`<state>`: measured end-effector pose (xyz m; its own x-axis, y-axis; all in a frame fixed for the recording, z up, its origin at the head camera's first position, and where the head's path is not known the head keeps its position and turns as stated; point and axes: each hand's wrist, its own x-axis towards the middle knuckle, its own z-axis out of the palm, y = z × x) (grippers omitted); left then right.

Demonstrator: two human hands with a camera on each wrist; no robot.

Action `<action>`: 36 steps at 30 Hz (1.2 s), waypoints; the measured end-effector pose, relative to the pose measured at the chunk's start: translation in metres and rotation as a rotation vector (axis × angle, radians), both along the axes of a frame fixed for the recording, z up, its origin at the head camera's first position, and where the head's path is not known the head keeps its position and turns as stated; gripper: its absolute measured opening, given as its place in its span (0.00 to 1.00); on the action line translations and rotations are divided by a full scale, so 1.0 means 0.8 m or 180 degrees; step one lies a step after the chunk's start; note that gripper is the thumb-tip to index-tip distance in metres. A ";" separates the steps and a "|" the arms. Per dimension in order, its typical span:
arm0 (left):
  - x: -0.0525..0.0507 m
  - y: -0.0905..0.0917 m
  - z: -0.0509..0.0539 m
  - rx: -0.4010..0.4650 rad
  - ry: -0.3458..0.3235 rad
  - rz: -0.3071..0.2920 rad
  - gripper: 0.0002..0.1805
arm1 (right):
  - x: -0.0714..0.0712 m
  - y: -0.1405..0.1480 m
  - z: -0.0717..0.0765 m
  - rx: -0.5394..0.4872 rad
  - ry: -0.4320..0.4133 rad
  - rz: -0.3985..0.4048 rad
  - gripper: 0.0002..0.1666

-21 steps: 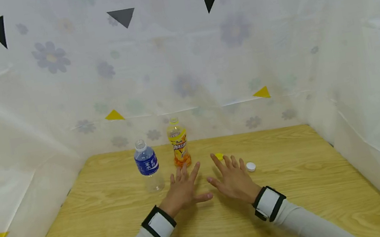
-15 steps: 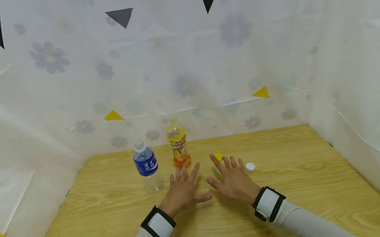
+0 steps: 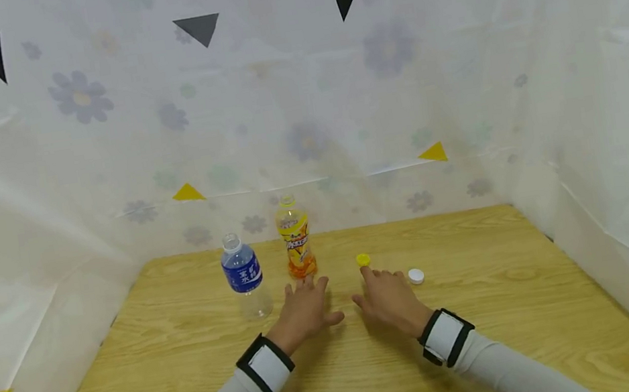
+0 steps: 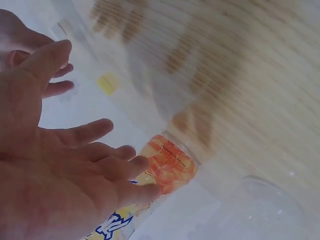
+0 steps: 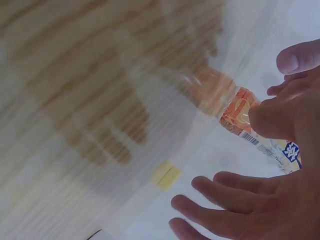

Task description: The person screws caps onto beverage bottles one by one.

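The left hand (image 3: pixel 303 311), near 2 bottles (image 3: pixel 298 242), and right hand (image 3: pixel 392 299), near 2 caps (image 3: pixel 363 260), drew back their relaxed fingers.

A gap runs between the left hand (image 3: pixel 302 309) and right hand (image 3: pixel 392 298); the table's (image 3: pixel 525 300) right side also gives passage. The blue-labelled bottle (image 3: pixel 243 273) blocks the left, the yellow-labelled bottle (image 3: pixel 297 242) the far side; a low yellow cap (image 3: pixel 363 260) and white cap (image 3: pixel 416 276) lie beyond the right hand.

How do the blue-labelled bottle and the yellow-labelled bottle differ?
The blue-labelled bottle stands nearer the camera, the yellow-labelled bottle farther back. The blue-labelled bottle looks clear towards the bottom; the yellow-labelled bottle looks orange there. Both stand uncapped.
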<state>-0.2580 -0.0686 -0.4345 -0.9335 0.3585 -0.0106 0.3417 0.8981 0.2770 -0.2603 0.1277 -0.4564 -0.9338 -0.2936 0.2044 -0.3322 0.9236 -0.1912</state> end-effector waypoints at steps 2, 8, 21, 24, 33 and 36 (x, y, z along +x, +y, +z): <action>-0.001 0.001 0.002 0.0020 0.0032 -0.0033 0.37 | -0.001 0.001 0.000 -0.0025 0.0126 0.0055 0.26; -0.005 -0.003 0.011 0.0087 0.0345 -0.0371 0.20 | 0.000 0.003 -0.002 -0.0135 0.0383 0.0213 0.20; -0.032 -0.053 0.149 0.1240 0.1614 0.0105 0.12 | 0.000 0.003 -0.001 -0.0243 0.0360 0.0267 0.19; -0.036 -0.072 0.172 0.1595 0.1843 0.0466 0.12 | 0.001 0.005 -0.002 -0.0279 0.0336 0.0230 0.19; -0.031 -0.114 0.146 0.2757 0.2091 0.1168 0.17 | 0.004 0.008 -0.010 -0.0342 0.0333 0.0189 0.17; -0.023 -0.122 0.123 0.2962 0.1889 0.1355 0.22 | 0.004 0.007 -0.010 -0.0349 0.0311 0.0233 0.18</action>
